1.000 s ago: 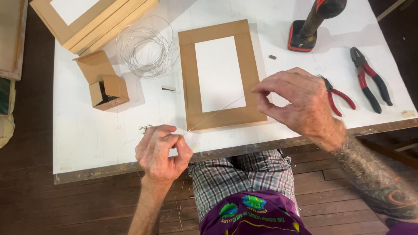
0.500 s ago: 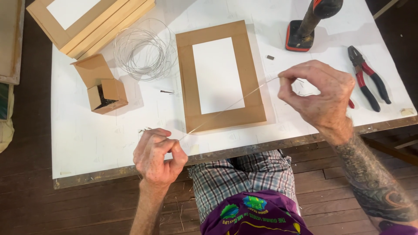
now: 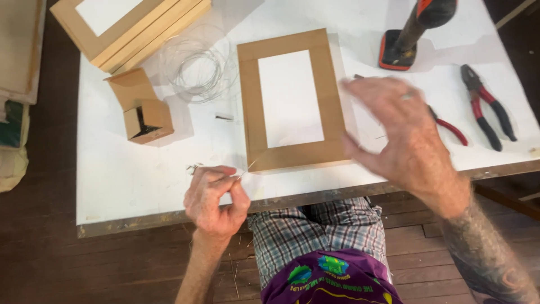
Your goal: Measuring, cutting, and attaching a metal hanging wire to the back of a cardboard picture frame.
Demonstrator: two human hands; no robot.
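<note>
We look down from head height at a white table (image 3: 140,169) whose near edge runs across the view just above a lap in plaid shorts. Our left hand (image 3: 216,200) hovers at that near edge, its grip pinched on the end of a thin wire (image 3: 246,169) that pokes out toward the corner of a flat brown picture frame (image 3: 253,112). The frame lies in the middle of the table, its lower edge close to the table's front edge. Our right hand (image 3: 402,138) is blurred, raised above the frame's right side with fingers spread and grip released, holding nothing. Behind it lie red-handled pliers (image 3: 486,112) and a second red-handled tool (image 3: 450,126), partly hidden. A cordless drill (image 3: 413,34) stands at the far right. A loose coil of wire (image 3: 197,67) sits left of the frame, near a small open cardboard box (image 3: 143,112) and stacked frames (image 3: 124,28) overhanging the far left corner. Bare table lies open in front of the box
</note>
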